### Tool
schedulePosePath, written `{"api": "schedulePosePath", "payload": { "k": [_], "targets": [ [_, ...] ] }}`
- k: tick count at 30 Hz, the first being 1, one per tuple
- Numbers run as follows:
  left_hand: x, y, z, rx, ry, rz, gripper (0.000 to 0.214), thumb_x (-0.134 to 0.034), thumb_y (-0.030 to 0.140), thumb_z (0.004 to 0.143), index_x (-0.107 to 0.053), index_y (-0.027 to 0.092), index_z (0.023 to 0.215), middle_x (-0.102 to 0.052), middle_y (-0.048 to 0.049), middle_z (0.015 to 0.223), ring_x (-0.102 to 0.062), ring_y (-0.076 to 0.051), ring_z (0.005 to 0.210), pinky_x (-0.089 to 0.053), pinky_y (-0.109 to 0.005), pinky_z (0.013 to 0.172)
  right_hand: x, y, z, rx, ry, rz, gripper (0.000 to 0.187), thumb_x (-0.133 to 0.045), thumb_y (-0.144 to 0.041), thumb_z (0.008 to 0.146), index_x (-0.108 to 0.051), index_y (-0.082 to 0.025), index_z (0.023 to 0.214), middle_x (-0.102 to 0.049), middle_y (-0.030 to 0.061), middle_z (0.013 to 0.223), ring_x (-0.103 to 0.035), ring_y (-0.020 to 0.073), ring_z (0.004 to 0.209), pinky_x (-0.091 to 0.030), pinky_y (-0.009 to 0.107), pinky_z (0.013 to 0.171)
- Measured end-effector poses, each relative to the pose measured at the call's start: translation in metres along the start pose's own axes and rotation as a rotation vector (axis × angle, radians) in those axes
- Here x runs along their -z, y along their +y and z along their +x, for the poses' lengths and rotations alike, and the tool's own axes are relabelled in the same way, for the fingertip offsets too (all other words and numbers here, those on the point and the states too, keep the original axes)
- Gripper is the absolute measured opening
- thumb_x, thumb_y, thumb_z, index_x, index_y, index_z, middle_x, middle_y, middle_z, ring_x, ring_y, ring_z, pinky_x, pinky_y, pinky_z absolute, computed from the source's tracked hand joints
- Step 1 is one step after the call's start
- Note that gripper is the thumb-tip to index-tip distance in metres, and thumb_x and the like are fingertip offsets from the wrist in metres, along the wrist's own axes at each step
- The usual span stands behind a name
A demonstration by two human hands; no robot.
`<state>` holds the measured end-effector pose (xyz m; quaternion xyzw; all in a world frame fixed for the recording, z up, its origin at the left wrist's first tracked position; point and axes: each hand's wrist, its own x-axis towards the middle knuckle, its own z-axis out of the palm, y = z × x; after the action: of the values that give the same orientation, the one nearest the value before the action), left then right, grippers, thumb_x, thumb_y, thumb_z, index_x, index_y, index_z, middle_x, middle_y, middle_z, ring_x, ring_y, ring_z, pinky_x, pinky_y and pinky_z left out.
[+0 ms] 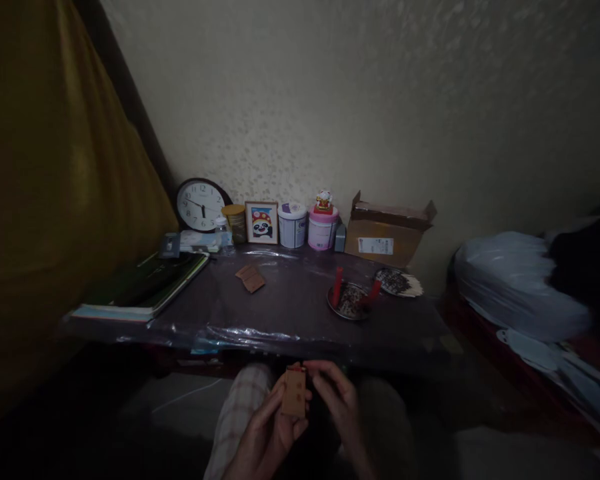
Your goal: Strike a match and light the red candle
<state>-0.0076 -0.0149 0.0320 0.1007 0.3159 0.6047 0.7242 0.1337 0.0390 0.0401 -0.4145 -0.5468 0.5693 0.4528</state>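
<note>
My left hand (266, 427) is closed around a small flat brown card-like packet (294, 393), held upright below the table's front edge. My right hand (336, 397) has its fingers pinched at the packet's top right corner, where a bit of red shows. On the dark table (290, 313) lie two similar brown pieces (251, 279) left of centre. To the right sits a metal dish (350, 303) with two red sticks (337, 285) resting in it.
Along the wall stand a round clock (201, 203), a jar, a framed panda picture (262, 223), two tubs (322, 228) and an open cardboard box (387, 230). Books (145, 290) lie at the table's left. A hand fan (397, 282) lies right; plastic-wrapped bundles (520, 280) sit further right.
</note>
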Motion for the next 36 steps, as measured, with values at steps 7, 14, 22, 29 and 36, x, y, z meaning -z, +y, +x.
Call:
{"api": "schedulePosePath", "payload": {
  "k": [7,14,22,29,36],
  "targets": [
    [0.003,-0.004,0.002,0.169,-0.085,-0.090,0.037,-0.055,0.027,0.091,-0.058,0.017,0.127,-0.075,-0.0091,0.088,-0.069,-0.017,0.075,-0.050,-0.025,0.063,0.008,0.010,0.013,-0.037,0.010,-0.133,0.030,-0.065,-0.050,0.077,-0.070,-0.020,0.075,-0.070,0.0015,0.073,-0.064,0.0191,0.074,-0.047,0.028,0.072],
    [0.009,-0.007,0.001,0.201,-0.107,-0.077,0.039,-0.052,0.027,0.093,-0.054,0.016,0.130,-0.076,-0.0109,0.089,-0.070,-0.016,0.071,-0.050,-0.026,0.065,0.006,0.003,0.010,-0.061,-0.016,-0.157,0.021,-0.065,-0.040,0.076,-0.068,-0.020,0.072,-0.069,0.0007,0.071,-0.064,0.0185,0.073,-0.048,0.028,0.072],
    [0.013,-0.009,0.001,0.219,-0.123,-0.081,0.035,-0.058,0.029,0.089,-0.062,0.018,0.122,-0.077,-0.0102,0.084,-0.069,-0.017,0.067,-0.049,-0.026,0.061,0.009,0.003,0.012,-0.047,0.001,-0.247,0.019,-0.062,-0.037,0.078,-0.068,-0.020,0.073,-0.069,0.0015,0.069,-0.064,0.0179,0.070,-0.049,0.028,0.067],
    [0.016,-0.008,0.001,0.218,-0.114,-0.076,0.030,-0.058,0.028,0.088,-0.065,0.016,0.115,-0.077,-0.0096,0.083,-0.069,-0.016,0.067,-0.049,-0.025,0.061,0.012,0.006,0.012,0.155,-0.013,-0.359,0.013,-0.060,-0.029,0.083,-0.070,-0.023,0.080,-0.070,0.0010,0.079,-0.065,0.0167,0.079,-0.050,0.028,0.076],
    [0.012,-0.005,-0.004,0.215,-0.110,-0.045,0.038,-0.062,0.029,0.086,-0.065,0.013,0.119,-0.077,-0.0112,0.080,-0.068,-0.019,0.067,-0.048,-0.028,0.062,0.017,-0.043,0.009,0.353,-0.301,-0.708,0.023,-0.051,-0.017,0.093,-0.074,-0.023,0.095,-0.071,0.0022,0.093,-0.068,0.0132,0.084,-0.053,0.022,0.078]
  ]
}}
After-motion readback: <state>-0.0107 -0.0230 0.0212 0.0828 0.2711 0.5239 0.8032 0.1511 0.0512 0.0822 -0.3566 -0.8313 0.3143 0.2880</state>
